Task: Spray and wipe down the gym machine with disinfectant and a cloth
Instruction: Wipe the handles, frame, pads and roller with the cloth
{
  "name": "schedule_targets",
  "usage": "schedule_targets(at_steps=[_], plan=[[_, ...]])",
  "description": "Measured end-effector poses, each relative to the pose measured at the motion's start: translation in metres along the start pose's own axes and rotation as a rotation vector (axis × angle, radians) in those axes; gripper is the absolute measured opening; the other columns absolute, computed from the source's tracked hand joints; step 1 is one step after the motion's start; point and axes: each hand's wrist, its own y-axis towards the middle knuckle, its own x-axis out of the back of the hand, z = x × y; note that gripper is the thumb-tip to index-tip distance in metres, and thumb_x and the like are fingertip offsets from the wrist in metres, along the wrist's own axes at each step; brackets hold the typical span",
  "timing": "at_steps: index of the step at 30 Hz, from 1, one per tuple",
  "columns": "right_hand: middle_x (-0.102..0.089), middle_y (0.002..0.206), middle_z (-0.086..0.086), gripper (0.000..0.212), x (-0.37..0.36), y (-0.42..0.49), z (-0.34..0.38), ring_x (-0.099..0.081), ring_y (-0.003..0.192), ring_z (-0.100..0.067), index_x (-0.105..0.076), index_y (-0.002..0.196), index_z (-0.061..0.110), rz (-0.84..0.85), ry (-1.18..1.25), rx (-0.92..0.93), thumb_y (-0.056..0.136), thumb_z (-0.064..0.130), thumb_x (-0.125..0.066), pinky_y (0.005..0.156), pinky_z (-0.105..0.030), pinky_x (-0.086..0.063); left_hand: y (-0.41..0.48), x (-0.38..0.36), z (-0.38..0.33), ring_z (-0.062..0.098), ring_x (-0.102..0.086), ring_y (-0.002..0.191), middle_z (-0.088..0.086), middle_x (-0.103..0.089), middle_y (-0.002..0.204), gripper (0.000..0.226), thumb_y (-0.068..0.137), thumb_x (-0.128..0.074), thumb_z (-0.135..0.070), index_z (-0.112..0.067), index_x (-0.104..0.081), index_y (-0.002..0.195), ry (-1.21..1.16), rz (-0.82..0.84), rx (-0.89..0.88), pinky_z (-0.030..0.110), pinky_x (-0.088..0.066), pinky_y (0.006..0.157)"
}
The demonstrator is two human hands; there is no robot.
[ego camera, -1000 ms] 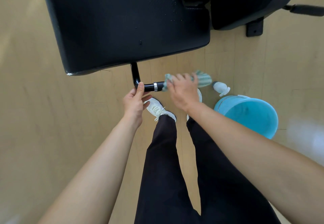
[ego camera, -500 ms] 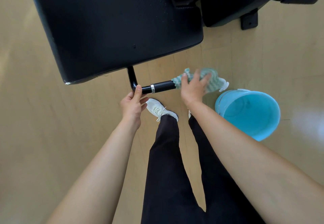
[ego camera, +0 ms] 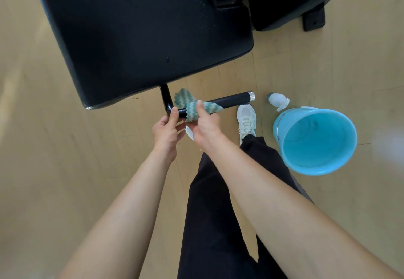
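A black padded seat (ego camera: 140, 38) of the gym machine fills the upper left, with droplets on it. Below its front edge a black handle bar (ego camera: 234, 100) with a silver end cap sticks out to the right. My right hand (ego camera: 204, 125) grips a green-and-white zigzag cloth (ego camera: 190, 106) wrapped round the bar near its bend. My left hand (ego camera: 167, 129) holds the bar at the bend, thumb on top, right beside the cloth. A white spray bottle (ego camera: 277, 100) stands on the floor past the bar's end.
A blue plastic bucket (ego camera: 284, 130) stands on the wooden floor at the right, next to the bottle. My white shoes (ego camera: 247, 119) and dark trousers are below the bar. A second black pad (ego camera: 284, 1) and machine foot (ego camera: 313, 20) lie at the top right.
My right hand has slid the cloth left along the bar, from its far end to the bend beside my left hand. The bar's grip and end cap are now uncovered.
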Motion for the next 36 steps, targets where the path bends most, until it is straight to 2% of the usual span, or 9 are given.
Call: schedule_targets(at_steps=[6,11,14,19,21,23,26,32,36], plan=[[-0.067,0.126,-0.019,0.037,0.03,-0.003,0.079,-0.07,0.102,-0.03,-0.054,0.129,0.0,-0.122,0.142,0.064,0.098,0.014,-0.068,0.072,-0.045,-0.06,0.004,0.001,0.0,0.015,-0.071,0.089,0.0,-0.073,0.098,0.024,0.101,-0.063,-0.043,-0.021,-0.071,0.095,0.046,-0.037,0.006,0.025,-0.056,0.073],[-0.067,0.127,-0.017,0.032,0.037,-0.005,0.091,-0.07,0.105,-0.028,-0.055,0.122,0.004,-0.206,0.144,0.111,0.096,0.015,-0.072,0.093,-0.047,-0.06,0.0,-0.004,-0.003,0.015,-0.07,0.088,0.001,-0.074,0.097,0.024,0.101,-0.063,-0.042,-0.021,-0.07,0.093,0.039,-0.084,0.026,0.027,-0.056,0.073],[-0.067,0.12,-0.012,0.028,0.013,-0.019,0.055,-0.07,0.102,-0.026,-0.054,0.113,0.008,-0.139,-0.03,0.01,0.095,0.017,-0.073,0.096,-0.047,-0.059,-0.003,-0.009,-0.01,0.017,-0.07,0.088,0.001,-0.074,0.096,0.024,0.102,-0.063,-0.04,-0.018,-0.068,0.092,0.057,-0.116,0.063,0.029,-0.054,0.073],[-0.071,0.116,-0.015,0.024,0.006,-0.047,0.028,-0.071,0.103,-0.028,-0.062,0.119,0.002,-0.084,-0.346,-0.038,0.097,0.009,-0.07,0.072,-0.034,-0.061,-0.02,-0.013,-0.029,0.02,-0.071,0.082,0.008,-0.075,0.095,0.012,0.099,-0.068,-0.019,-0.012,-0.067,0.089,0.217,-0.17,0.083,0.028,-0.053,0.07],[-0.073,0.115,-0.014,0.015,0.02,-0.061,0.044,-0.073,0.102,-0.026,-0.066,0.112,0.008,-0.034,-0.481,0.035,0.097,0.011,-0.07,0.081,-0.038,-0.063,-0.034,-0.015,-0.036,0.021,-0.074,0.084,0.006,-0.077,0.09,0.009,0.096,-0.07,-0.017,-0.01,-0.072,0.09,0.258,-0.237,0.073,0.032,-0.056,0.076],[-0.076,0.111,-0.006,0.013,0.03,-0.077,0.073,-0.073,0.102,-0.022,-0.069,0.11,0.013,0.035,-0.589,0.123,0.097,0.015,-0.07,0.093,-0.044,-0.061,-0.052,-0.023,-0.047,0.017,-0.075,0.084,0.004,-0.077,0.094,0.011,0.096,-0.068,-0.016,-0.011,-0.074,0.104,0.207,-0.247,0.052,0.028,-0.058,0.073],[-0.076,0.106,-0.001,0.012,0.029,-0.098,0.127,-0.073,0.105,-0.021,-0.07,0.106,0.02,0.127,-0.715,0.259,0.098,0.012,-0.067,0.096,-0.042,-0.059,-0.075,-0.048,-0.073,0.015,-0.074,0.089,0.006,-0.076,0.105,0.017,0.098,-0.067,-0.016,-0.016,-0.072,0.114,0.136,-0.133,-0.019,0.021,-0.057,0.067],[-0.074,0.109,-0.001,0.037,-0.031,-0.127,0.216,-0.071,0.106,-0.02,-0.07,0.118,0.021,0.291,-0.933,0.493,0.094,-0.003,-0.055,0.094,-0.038,-0.059,-0.091,-0.103,-0.161,0.02,-0.073,0.105,0.001,-0.077,0.113,0.021,0.101,-0.064,-0.03,-0.024,-0.074,0.119,0.001,0.106,-0.235,0.032,-0.059,0.082],[-0.067,0.121,0.002,0.053,-0.091,-0.137,0.255,-0.066,0.112,-0.011,-0.067,0.121,0.033,0.403,-1.043,0.617,0.093,-0.01,-0.054,0.088,-0.024,-0.056,-0.078,-0.134,-0.228,0.019,-0.073,0.11,0.001,-0.076,0.117,0.032,0.096,-0.072,-0.034,-0.022,-0.07,0.126,0.008,0.325,-0.382,0.037,-0.06,0.094]])
